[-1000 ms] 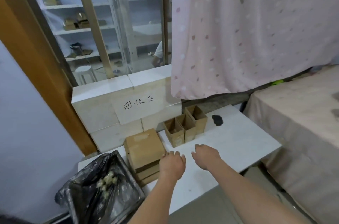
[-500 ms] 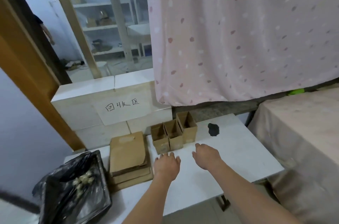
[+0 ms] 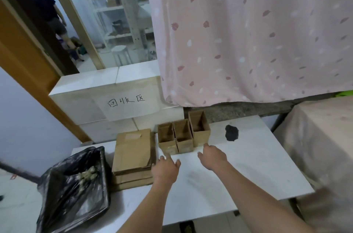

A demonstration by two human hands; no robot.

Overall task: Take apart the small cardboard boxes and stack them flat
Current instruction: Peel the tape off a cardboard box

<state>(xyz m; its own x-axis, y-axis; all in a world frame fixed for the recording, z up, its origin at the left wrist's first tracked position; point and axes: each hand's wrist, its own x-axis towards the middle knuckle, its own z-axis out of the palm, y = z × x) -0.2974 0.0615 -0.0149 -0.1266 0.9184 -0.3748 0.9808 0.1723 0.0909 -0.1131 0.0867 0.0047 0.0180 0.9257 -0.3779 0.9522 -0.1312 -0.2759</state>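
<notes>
Reaching empty and open-fingered, the left hand (image 3: 166, 168) and right hand (image 3: 212, 156) near three upright boxes (image 3: 183, 133); next, probably, grasping one to flatten onto the stack (image 3: 132, 154).

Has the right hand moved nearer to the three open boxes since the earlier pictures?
Yes. The right hand has moved forward toward the open boxes; its fingertips now nearly reach the rightmost one.

1. I'm looking at a makeshift recycling corner: a handwritten paper sign (image 3: 126, 103) taped to white blocks (image 3: 91, 87).
2. Storage shelves (image 3: 122, 7) behind glass, a bagged bin (image 3: 74, 190), flattened cardboard (image 3: 133, 152).
</notes>
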